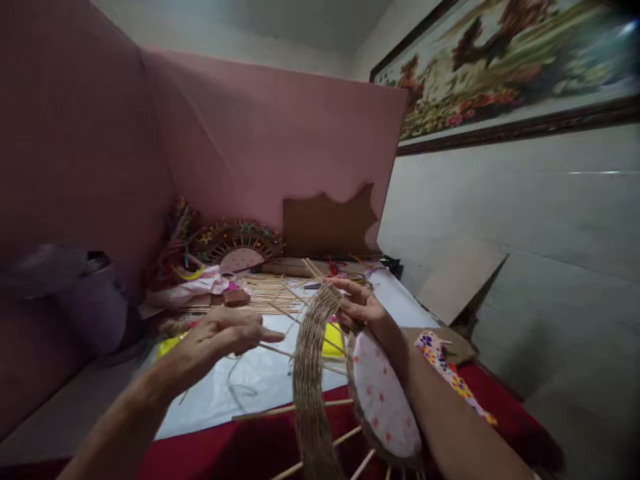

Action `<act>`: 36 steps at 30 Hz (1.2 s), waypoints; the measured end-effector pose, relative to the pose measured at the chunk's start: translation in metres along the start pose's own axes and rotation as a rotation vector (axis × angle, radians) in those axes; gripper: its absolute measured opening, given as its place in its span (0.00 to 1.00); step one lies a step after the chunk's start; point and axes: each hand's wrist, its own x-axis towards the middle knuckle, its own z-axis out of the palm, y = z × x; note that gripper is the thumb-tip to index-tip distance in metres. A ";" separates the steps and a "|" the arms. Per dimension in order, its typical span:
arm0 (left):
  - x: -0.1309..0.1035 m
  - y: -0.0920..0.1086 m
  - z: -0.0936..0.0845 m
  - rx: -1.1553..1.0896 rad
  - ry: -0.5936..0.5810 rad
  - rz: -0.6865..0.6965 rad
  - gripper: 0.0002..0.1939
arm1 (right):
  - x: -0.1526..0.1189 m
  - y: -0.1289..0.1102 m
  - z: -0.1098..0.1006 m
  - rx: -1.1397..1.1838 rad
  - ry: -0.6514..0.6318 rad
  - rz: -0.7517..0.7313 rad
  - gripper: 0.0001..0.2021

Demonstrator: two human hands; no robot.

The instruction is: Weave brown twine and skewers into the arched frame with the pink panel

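My right hand [365, 310] grips the upper end of a half-made fan, its fingers around the woven band and the stick ends. The fan has a brown twine band [309, 373] woven across thin wooden sticks [277, 411]. Its half-round centre [383, 393] is white with pink-red spots and edged in brown. To the left of the band, my left hand [225, 337] is closed with one digit pointing at the sticks. A loose strand of twine [243, 388] trails below it and seems to run into its fingers, which are partly hidden.
A finished-looking fan [243, 247] with coloured flowers leans at the back beside a brown cardboard piece [330, 223]. Many thin sticks [270, 293] lie behind my hands. A yellow packet [333, 341] is behind the band. Flowered trim [455, 377] lies right; a bin [97, 307] stands left.
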 end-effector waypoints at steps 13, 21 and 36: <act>0.010 -0.016 0.012 -0.230 0.014 0.009 0.22 | 0.000 -0.002 0.007 0.069 0.026 -0.023 0.19; 0.013 -0.030 0.017 -0.307 -0.110 0.084 0.23 | 0.000 -0.002 0.004 0.050 0.095 -0.044 0.19; 0.013 -0.021 0.011 -0.164 0.114 -0.070 0.10 | 0.006 -0.003 0.000 -0.077 0.165 -0.044 0.19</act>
